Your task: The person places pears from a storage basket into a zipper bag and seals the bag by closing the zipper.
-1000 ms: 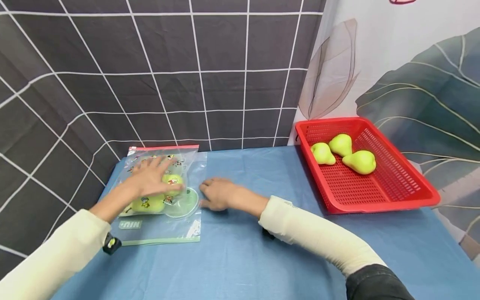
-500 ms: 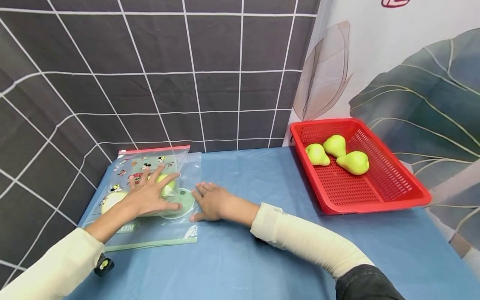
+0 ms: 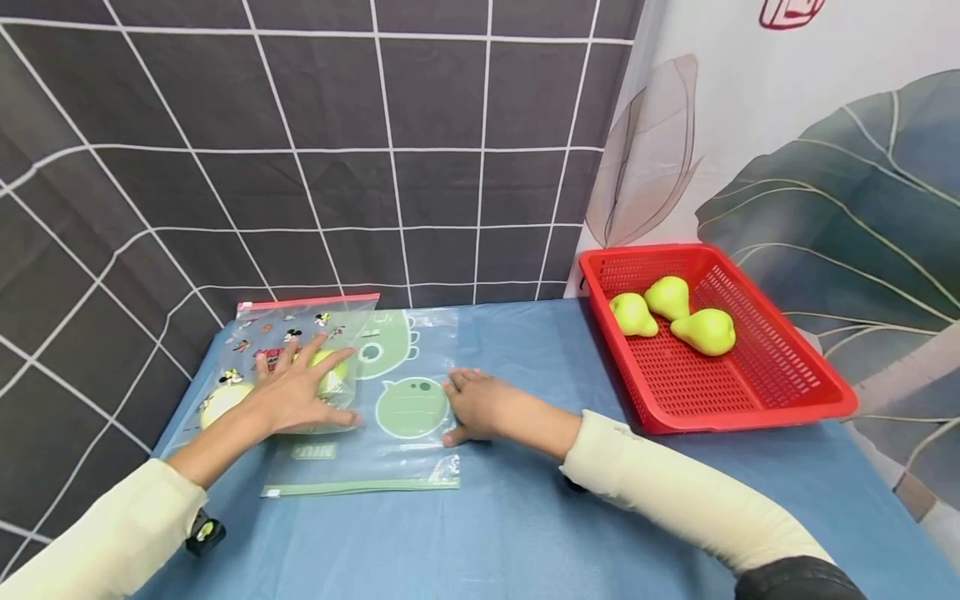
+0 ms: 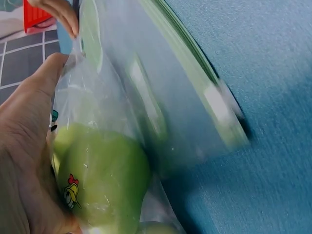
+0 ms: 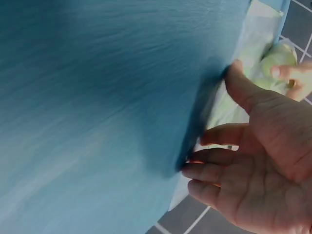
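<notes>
Green-zip bag (image 3: 408, 408): lying on the surface (image 3: 480, 525), partly under the red-zip bag (image 3: 273, 329)
Left hand (image 3: 298, 396): fingers spread wide on the red-zip bag
Right hand (image 3: 478, 406): fingers extended, touching the green-zip bag's edge

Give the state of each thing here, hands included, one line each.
Red-edged bag: holds green fruit, seal unclear
Green-edged bag: flat, partly under the red-edged bag
Red basket: upright, three pears inside
Left hand: fingers spread, on the red-edged bag
Right hand: fingers at the green-edged bag's edge
Blue cloth: lightly creased
</notes>
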Tool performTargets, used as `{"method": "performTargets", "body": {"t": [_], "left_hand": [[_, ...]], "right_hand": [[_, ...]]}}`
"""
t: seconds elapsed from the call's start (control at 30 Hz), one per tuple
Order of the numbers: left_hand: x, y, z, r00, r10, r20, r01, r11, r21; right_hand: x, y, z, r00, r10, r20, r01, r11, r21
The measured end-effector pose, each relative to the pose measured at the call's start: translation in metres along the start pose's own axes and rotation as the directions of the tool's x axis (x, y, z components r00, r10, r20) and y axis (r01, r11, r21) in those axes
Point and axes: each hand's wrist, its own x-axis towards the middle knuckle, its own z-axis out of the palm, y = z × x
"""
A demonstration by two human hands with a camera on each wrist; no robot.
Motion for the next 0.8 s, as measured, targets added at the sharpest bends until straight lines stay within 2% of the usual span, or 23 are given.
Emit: {"method": "performTargets", "body": {"t": [0.1, 0.27, 0.47, 0.6, 0.8], "left_hand": [[-0.001, -0.001, 0.000, 1.000, 0.004, -0.004, -0.004, 1.000, -0.004], [0.000, 0.000, 0.000, 1.000, 0.008, -0.004, -0.008, 1.000, 0.003], [0.000, 0.001, 0.000, 1.000, 0.007, 0.001, -0.007, 1.000, 0.016], [0.001, 0.002, 0.000, 1.000, 0.000, 0.002, 0.000, 1.000, 0.026], [0.001, 0.003, -0.003, 1.000, -0.002, 0.020, 0.001, 0.999, 0.039]], "right_hand": [[-0.012, 0.012, -0.001, 0.998, 0.038, 0.044, -0.039, 0.999, 0.015], [-0.029, 0.034, -0.003, 0.994, 0.087, 0.058, -0.088, 0.996, 0.007], [-0.047, 0.060, -0.008, 0.990, 0.127, 0.058, -0.122, 0.989, -0.081], [-0.053, 0.072, -0.009, 0.987, 0.149, 0.065, -0.139, 0.979, -0.147], [-0.055, 0.078, -0.012, 0.980, 0.177, 0.087, -0.166, 0.979, -0.120]]}}
